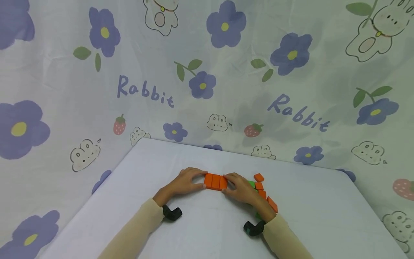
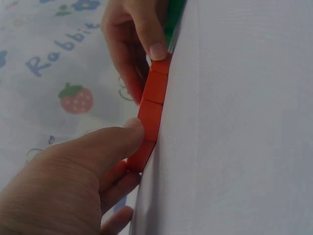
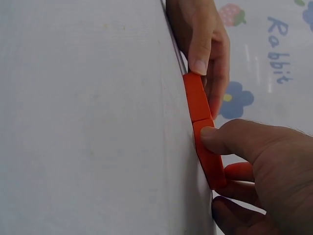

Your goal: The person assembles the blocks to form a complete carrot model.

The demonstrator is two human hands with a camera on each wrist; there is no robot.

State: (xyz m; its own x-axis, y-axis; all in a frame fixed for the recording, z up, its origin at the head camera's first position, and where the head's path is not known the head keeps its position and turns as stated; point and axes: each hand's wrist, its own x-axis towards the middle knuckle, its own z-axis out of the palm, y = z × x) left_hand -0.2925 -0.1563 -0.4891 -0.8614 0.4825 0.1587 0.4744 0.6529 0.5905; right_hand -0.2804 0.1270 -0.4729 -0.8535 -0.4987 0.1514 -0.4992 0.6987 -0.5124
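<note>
Flat orange blocks [image 1: 212, 182] stand side by side in a short row on the white table, their edges meeting. My left hand [image 1: 185, 182] holds the row's left end, thumb on the near side and fingers behind it. At the opposite end, my right hand [image 1: 240, 187] grips in the same way. In the left wrist view, the left thumb [image 2: 128, 134] presses the front of the orange row [image 2: 154, 90]. The right wrist view has the right thumb [image 3: 215, 139] against an orange block [image 3: 208, 159], with the left hand [image 3: 203, 36] beyond.
Beside and partly under my right forearm lie loose pieces: an orange block [image 1: 258, 177] farthest back, a green block [image 1: 251, 183] and an orange block [image 1: 272, 204] nearer. Behind the table [image 1: 207, 230] hangs a cloth [image 1: 226, 97] printed with flowers and rabbits.
</note>
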